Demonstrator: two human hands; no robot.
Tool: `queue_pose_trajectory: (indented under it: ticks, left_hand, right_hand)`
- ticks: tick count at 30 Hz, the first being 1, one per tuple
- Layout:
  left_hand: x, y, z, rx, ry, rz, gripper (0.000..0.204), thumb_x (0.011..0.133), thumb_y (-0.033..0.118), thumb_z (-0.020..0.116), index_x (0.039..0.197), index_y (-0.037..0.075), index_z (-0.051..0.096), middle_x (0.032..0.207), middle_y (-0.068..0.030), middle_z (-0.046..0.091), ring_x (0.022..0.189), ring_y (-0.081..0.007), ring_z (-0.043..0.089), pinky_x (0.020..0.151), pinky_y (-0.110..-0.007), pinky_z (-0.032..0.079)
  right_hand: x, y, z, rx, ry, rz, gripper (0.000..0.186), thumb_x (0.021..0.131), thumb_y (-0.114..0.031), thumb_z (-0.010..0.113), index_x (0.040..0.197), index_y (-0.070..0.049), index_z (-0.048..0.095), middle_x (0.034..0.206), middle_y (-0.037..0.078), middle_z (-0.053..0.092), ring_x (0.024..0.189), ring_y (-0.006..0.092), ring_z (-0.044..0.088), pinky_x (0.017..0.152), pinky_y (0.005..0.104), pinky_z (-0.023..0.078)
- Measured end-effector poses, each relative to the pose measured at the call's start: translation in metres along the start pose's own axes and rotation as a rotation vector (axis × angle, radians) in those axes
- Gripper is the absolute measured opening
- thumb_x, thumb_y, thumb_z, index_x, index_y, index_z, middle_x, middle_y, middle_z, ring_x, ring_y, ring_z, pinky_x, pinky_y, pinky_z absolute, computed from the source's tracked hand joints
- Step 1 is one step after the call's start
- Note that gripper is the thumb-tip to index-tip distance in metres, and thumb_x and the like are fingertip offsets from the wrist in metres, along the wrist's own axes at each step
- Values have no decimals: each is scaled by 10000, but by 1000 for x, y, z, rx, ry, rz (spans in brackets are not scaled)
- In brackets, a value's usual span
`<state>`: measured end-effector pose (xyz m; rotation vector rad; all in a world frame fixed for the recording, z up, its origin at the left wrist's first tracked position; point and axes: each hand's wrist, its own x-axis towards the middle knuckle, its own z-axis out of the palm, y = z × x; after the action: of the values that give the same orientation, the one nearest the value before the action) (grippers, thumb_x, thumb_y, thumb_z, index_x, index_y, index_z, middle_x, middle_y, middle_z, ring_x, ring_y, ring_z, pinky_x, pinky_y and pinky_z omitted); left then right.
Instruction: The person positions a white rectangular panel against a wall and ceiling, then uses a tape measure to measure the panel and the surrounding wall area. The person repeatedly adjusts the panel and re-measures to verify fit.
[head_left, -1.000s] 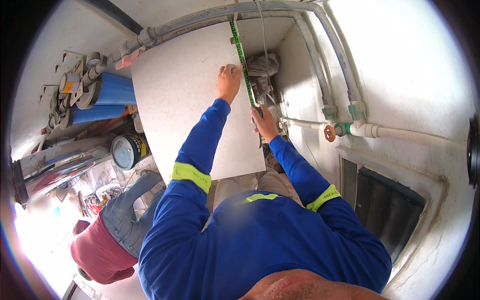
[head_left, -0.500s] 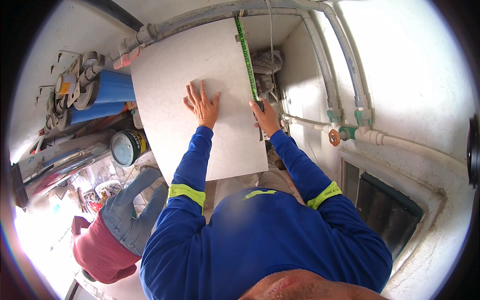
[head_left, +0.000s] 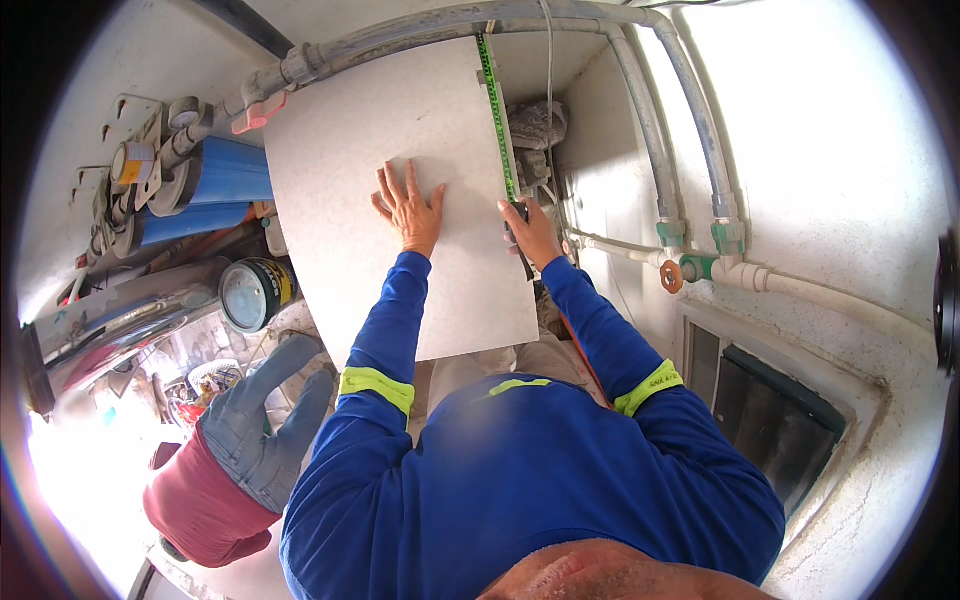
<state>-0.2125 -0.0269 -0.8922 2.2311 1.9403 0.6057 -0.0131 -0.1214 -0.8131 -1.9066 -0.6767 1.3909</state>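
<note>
A large pale flat board [head_left: 360, 240] lies in front of me. My left hand [head_left: 410, 212] rests flat on its middle with the fingers spread. Along the board's right edge runs a green tape measure blade [head_left: 498, 110], pulled out toward the far end. My right hand [head_left: 535, 232] is closed round the dark tape measure case [head_left: 519, 212] at the near end of that blade, beside the board's right edge. Part of the case is hidden by my fingers.
Grey pipes [head_left: 450, 22] cross beyond the board's far edge. At left are blue filter housings [head_left: 225, 175] and a lidded bucket [head_left: 250, 295]. Another person [head_left: 215, 480] bends over at lower left. White pipes with an orange valve handle [head_left: 672, 276] run along the right wall.
Both hands stay in nearly the same places. The board and tape appear shifted very slightly to the right in the picture.
</note>
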Motion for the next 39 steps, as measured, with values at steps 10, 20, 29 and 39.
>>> queue_pose_trajectory:
  ticks: [10, 20, 29, 39]
  left_hand:
    - [0, 3, -4, -28, -14, -18, 744, 933, 528, 639, 1535, 162, 402, 1628, -196, 239, 1541, -357, 130, 1187, -627, 102]
    - [-1, -2, 0, -51, -21, -16, 764, 907, 530, 666, 1533, 171, 419, 1645, -185, 216, 1544, -357, 123, 1198, -623, 93]
    - [-11, -24, 17, 66, -116, 104, 879, 932, 526, 632, 1612, 132, 239, 1681, -206, 129, 1544, -411, 128, 1185, -649, 143]
    - [-80, 40, -19, -250, -194, 299, 760, 922, 317, 700, 1557, 150, 318, 1646, -187, 212, 1541, -391, 144, 1159, -686, 170]
  right_hand:
    - [-1, -5, -3, 17, -10, 24, 622, 930, -491, 698, 1323, -34, 542, 906, 51, 644, 722, 114, 657, 535, 283, 564]
    - [-31, 24, -5, -25, -158, -174, 520, 940, -423, 701, 1240, -20, 567, 751, 19, 564, 600, 109, 577, 498, 268, 503]
    - [-137, 70, -75, -393, 123, -518, 538, 1009, -397, 619, 1432, -92, 487, 1021, 22, 607, 823, 102, 576, 705, 293, 528]
    - [-204, -20, -137, 569, 163, -726, 511, 1037, -263, 598, 1467, -100, 375, 1247, 58, 570, 1150, 141, 599, 761, 285, 573]
